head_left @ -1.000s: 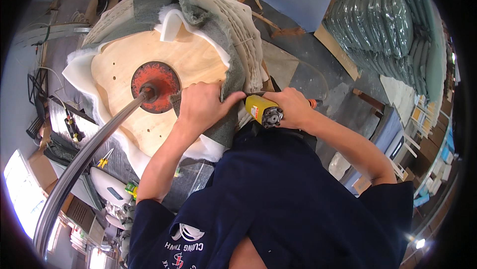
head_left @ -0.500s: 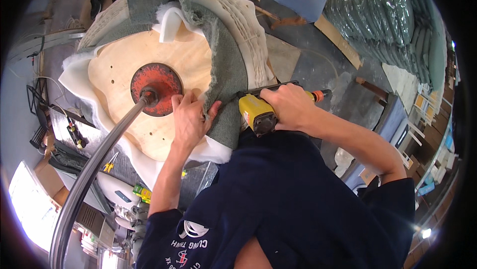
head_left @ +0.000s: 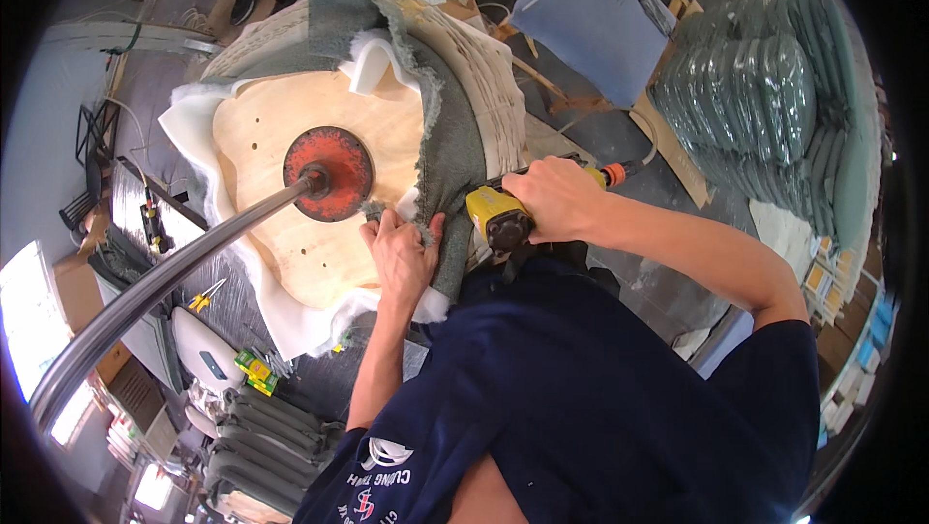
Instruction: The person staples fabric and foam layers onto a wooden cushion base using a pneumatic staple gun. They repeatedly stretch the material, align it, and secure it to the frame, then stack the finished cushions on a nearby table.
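Note:
A pale plywood board [head_left: 259, 168] lies under a round red plate [head_left: 352, 189] on a long metal rod. White padding [head_left: 254, 251] sticks out around the board, and grey-green fabric [head_left: 455, 127] covers its right side, frayed along the edge. My left hand [head_left: 404, 255] is closed on that fabric edge, with a small fold of it over the board near the plate. Just right of the fabric, my right hand [head_left: 556, 197] grips a yellow staple gun [head_left: 492, 214]. The gun's nose is partly hidden, so I cannot tell whether it touches the fabric.
Layered white material [head_left: 484, 64] lies behind the board. A blue-grey padded panel [head_left: 585, 26] stands beyond, beside plastic-wrapped grey cushions [head_left: 740, 98]. Yellow-handled pliers [head_left: 201, 301] and a green-yellow box [head_left: 256, 369] lie at the lower left. A hose [head_left: 650, 132] curves near the gun.
The view has shifted, so the board and plate appear further right. My left fingers now hold a bit of fabric folded inward over the board. The staple gun stays beside the fabric.

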Motion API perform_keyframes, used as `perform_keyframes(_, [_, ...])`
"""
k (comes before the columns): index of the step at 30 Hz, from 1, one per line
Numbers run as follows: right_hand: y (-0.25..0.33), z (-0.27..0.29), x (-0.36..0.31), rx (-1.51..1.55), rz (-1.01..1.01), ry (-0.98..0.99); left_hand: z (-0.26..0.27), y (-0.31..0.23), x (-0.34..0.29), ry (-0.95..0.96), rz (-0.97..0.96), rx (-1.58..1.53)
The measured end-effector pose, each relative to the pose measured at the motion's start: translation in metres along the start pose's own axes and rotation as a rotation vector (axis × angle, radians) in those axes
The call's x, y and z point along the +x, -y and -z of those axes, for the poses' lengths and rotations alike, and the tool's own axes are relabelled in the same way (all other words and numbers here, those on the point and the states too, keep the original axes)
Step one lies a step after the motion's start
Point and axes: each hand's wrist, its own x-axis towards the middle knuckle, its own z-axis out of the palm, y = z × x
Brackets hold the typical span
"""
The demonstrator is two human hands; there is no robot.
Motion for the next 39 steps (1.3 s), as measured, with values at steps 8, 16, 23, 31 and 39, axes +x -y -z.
perform_keyframes(8, [-0.020, 0.038, 0.018, -0.065, 0.110, 0.054, -0.010, -0.022, -0.007, -0.043, 0.162, -0.015])
perform_keyframes(16, [-0.030, 0.059, 0.051, -0.184, 0.210, 0.092, -0.020, -0.040, -0.013, -0.116, 0.225, 0.047])
perform_keyframes(23, [-0.033, 0.082, 0.074, -0.263, 0.285, 0.102, -0.026, -0.049, -0.009, -0.192, 0.284, 0.045])
perform_keyframes(31, [-0.045, 0.110, 0.080, -0.096, 0.412, -0.079, 0.005, -0.041, -0.003, 0.018, 0.213, 0.044])
perform_keyframes(39, [-0.073, 0.140, 0.004, 0.467, 0.129, -0.587, -0.013, -0.131, 0.132, -0.079, -0.292, -0.269])
